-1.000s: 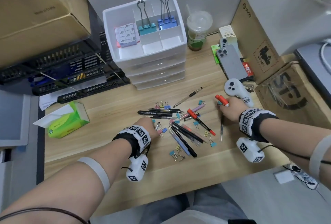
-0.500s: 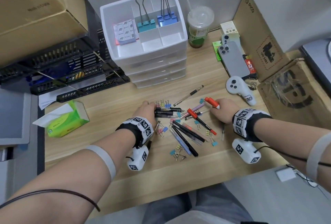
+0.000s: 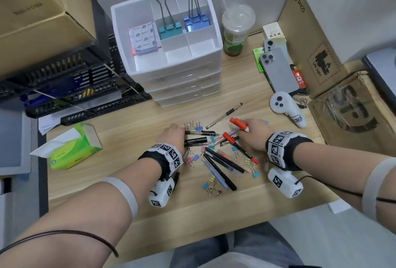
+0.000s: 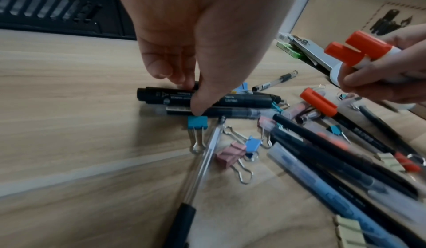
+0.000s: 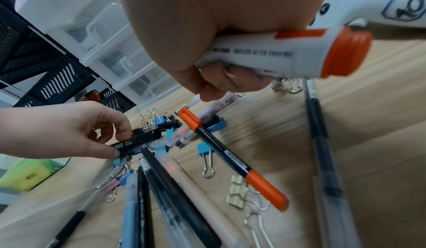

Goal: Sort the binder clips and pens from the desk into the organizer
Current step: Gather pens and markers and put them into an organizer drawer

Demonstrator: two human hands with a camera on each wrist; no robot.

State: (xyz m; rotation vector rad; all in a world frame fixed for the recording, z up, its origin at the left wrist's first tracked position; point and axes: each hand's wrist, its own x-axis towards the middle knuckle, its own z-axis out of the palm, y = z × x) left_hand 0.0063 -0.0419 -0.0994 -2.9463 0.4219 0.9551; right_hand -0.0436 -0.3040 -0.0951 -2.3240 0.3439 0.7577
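Pens and small coloured binder clips lie in a loose pile on the wooden desk. At the pile's far left, my left hand pinches a black marker between thumb and fingers, and the marker still lies on the desk. My right hand grips a white marker with orange caps just above the pile's far right side. Behind the pile stands the white drawer organizer. Its rear top compartments hold a large teal clip and a large blue clip.
Sticky notes fill the organizer's left compartment. A drink cup, phones and a white controller sit at the right, before cardboard boxes. A green tissue box and black trays are at the left.
My left hand has moved forward from the pile's near left to the black markers and pinched one. My right hand has carried the white marker leftward over the pile.
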